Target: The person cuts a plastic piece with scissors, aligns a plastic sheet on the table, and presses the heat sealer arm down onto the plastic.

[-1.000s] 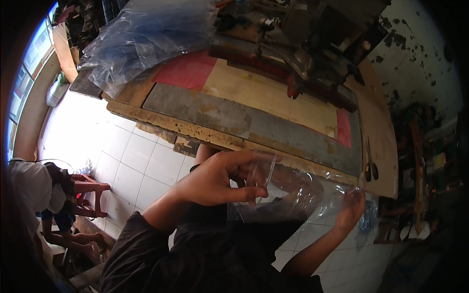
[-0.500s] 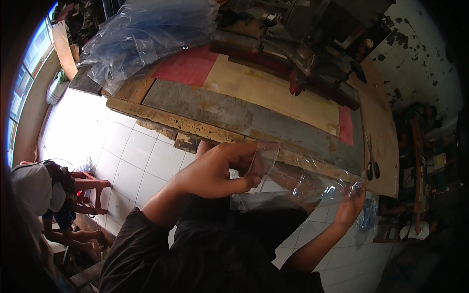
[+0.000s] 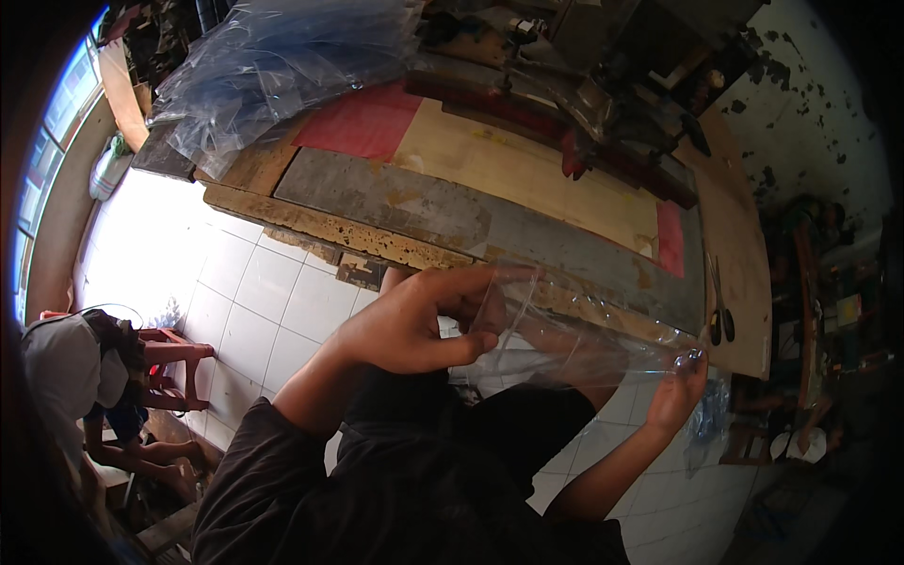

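Observation:
A clear plastic sheet (image 3: 574, 334) is stretched between my two hands, over my lap and just in front of the bench edge. My left hand (image 3: 428, 320) pinches its left end between thumb and fingers. At the right end my right hand (image 3: 680, 386) grips the film in its fingertips. Light glints along creases in the plastic; whether it is a single sheet or a bag I cannot tell. Behind it lies the grey bench plate (image 3: 405, 202) with a cream strip (image 3: 527, 174) and red pieces (image 3: 358, 127) at its ends.
Clear plastic sheets (image 3: 282, 71) are heaped at the bench's far left. A machine with a dark red bar (image 3: 556, 132) stands over the strip. Black-handled scissors (image 3: 720, 315) lie on the right. A red stool (image 3: 174, 363) and a seated person (image 3: 141, 452) are at lower left.
The plastic between my hands is drawn straighter and sits slightly higher. My left hand has shifted a little to the left; my right hand has barely moved.

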